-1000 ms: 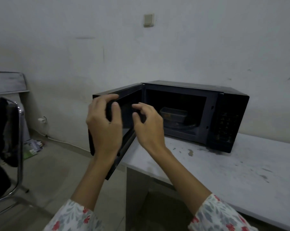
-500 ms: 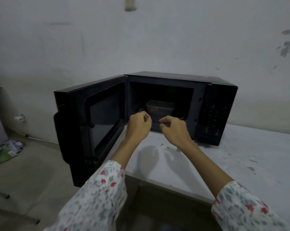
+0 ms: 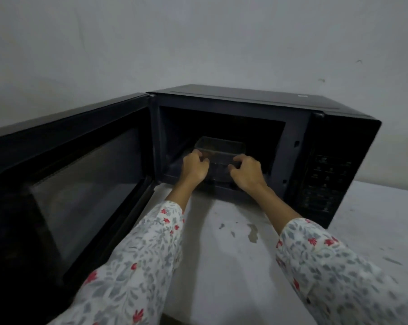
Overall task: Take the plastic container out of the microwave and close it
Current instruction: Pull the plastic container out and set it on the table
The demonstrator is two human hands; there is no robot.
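A black microwave stands on a white table, its door swung wide open to the left. Inside the dark cavity sits a clear rectangular plastic container on the turntable. My left hand curls around the container's near left corner. At the near right corner my right hand does the same, fingers bent over the rim. Both hands are inside the cavity mouth. The container's lower part is hidden behind my hands.
The microwave's control panel is at its right side. The white table, stained with grey marks, stretches toward me and to the right. A plain grey wall rises close behind the microwave.
The door has swung fully open. Both hands moved from the cavity's threshold into the microwave and closed on the container's near corners. The view came closer.
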